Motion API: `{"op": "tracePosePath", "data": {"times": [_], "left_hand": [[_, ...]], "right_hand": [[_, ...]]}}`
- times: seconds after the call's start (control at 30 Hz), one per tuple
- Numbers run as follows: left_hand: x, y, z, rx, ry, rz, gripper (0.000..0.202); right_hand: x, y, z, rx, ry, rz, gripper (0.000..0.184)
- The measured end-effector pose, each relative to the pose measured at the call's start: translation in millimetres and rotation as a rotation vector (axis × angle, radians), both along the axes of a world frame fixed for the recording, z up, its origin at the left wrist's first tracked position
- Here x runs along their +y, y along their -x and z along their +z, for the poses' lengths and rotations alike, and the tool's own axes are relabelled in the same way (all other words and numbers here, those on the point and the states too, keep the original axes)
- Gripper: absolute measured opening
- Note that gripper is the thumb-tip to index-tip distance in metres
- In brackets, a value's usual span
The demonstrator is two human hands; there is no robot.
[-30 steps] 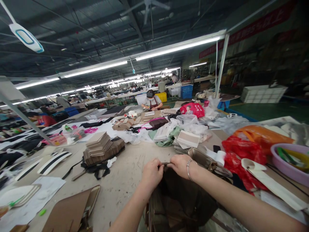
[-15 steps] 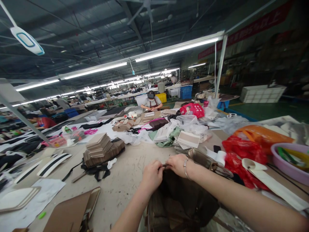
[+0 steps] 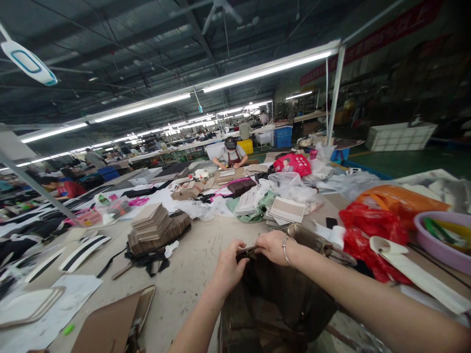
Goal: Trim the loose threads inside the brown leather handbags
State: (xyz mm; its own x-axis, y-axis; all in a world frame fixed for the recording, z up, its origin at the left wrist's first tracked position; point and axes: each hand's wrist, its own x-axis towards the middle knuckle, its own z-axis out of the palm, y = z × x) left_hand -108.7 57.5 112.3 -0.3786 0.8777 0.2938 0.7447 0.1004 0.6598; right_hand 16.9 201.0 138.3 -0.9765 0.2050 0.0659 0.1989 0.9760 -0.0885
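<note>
Dark brown fabric piece (image 3: 294, 294), directly before the worker at lower centre, its upper edge raised between two bare hands. The left hand (image 3: 228, 267) pinches this edge between thumb and fingers; the right hand (image 3: 273, 247), with a bracelet at its wrist, grips the same edge just beside it. Left of the hands, on the worktable (image 3: 198, 264), stands a stack of brown pieces (image 3: 156, 228); to the right lie a red plastic bag (image 3: 371, 225) and a purple basin (image 3: 437, 250). Beyond, a co-worker (image 3: 232, 154) bends over the table.
</note>
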Motion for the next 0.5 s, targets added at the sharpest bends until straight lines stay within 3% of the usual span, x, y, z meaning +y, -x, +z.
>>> {"op": "tracePosePath", "data": {"times": [0.27,0.5], "left_hand": [[-6,0,-3.0,0.194,-0.029,0.045,0.006],[-4,-9,-0.9,0.322,0.006,0.086,0.013]], "right_hand": [[-1,-1,-0.5,0.024,0.015,-0.004,0.031],[0,-1,-1.2,0.03,0.025,-0.023,0.034]]}}
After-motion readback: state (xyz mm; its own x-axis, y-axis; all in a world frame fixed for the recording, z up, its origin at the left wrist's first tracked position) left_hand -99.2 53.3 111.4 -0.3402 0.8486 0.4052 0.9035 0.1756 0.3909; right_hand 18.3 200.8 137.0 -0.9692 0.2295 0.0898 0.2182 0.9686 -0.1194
